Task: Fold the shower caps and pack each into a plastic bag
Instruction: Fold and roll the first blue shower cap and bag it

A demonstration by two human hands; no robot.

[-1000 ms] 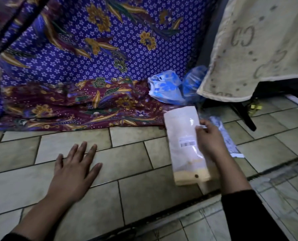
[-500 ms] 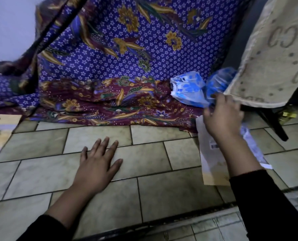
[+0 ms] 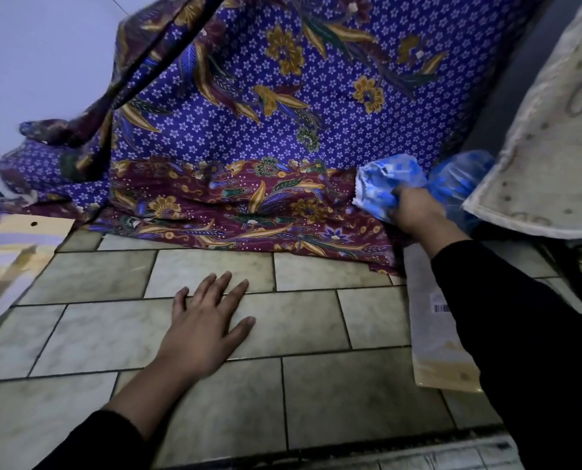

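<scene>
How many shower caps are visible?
2. One shower cap in the right hand by the patterned cloth; the other right of it, beside the beige mat. More may be hidden.

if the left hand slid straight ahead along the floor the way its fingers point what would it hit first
Probably the maroon border of the batik cloth. The left hand lies flat on the tiled floor, fingers aimed at that border, with only bare tile showing between.

The left hand point(image 3: 205, 334) rests on the floor point(image 3: 316, 401), plastic bag point(image 3: 430, 337) to its right, shower cap point(image 3: 386, 183) beyond on the cloth point(image 3: 249, 137).
</scene>
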